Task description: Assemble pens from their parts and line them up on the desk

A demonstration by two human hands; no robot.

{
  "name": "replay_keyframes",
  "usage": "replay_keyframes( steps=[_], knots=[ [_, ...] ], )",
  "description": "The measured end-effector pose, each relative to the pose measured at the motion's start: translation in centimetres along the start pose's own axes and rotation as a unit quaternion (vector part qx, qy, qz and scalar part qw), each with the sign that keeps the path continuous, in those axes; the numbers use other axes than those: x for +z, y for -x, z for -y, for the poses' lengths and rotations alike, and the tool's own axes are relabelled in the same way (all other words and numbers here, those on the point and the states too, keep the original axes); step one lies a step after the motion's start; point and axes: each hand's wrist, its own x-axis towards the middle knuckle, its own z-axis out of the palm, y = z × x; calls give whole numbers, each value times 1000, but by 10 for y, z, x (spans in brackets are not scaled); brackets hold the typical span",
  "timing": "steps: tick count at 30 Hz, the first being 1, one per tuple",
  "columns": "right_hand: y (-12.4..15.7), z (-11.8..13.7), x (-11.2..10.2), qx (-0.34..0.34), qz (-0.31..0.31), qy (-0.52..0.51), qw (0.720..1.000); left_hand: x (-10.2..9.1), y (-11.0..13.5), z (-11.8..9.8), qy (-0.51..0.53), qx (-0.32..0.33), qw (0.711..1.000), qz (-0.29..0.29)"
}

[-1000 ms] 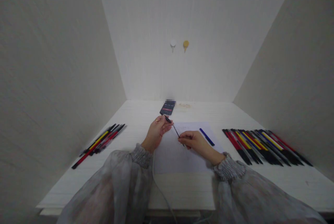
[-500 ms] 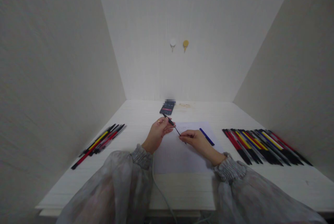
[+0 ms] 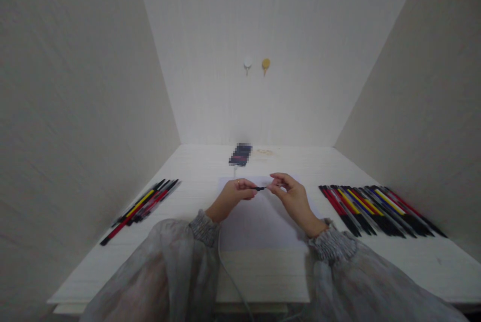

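Above the white paper [image 3: 259, 227], my left hand [image 3: 233, 196] is closed on a black pen part [image 3: 259, 189] that points to the right. My right hand [image 3: 295, 202] pinches a thin, pale rod that looks like a pen refill [image 3: 267, 187], in line with the black part's tip. The two hands are a small gap apart, joined by these pieces. Where the rod ends inside either hand is hidden. The blue pen piece seen earlier on the paper does not show now; my right hand covers that spot.
On the right lies a row of several pens [image 3: 376, 209] in red, yellow, blue and black. A smaller bunch of pens [image 3: 143, 207] lies at the left. A phone [image 3: 240, 154] with a white cable stands at the back, below two wall hooks [image 3: 266, 64].
Both hands have drawn level, and the pen part has turned from slanting down-right to nearly horizontal. My right hand has moved up, and the blue piece has gone out of sight.
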Motion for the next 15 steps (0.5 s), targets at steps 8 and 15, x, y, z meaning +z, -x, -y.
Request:
replay_keyframes(
  steps=[8,15],
  knots=[
    [2,11,3,-34,39,-70,996,7,1,4,-65,38,994,77],
    [-6,18,-13,-31,27,-68,997,9,4,-3,-64,37,995,68]
  ],
)
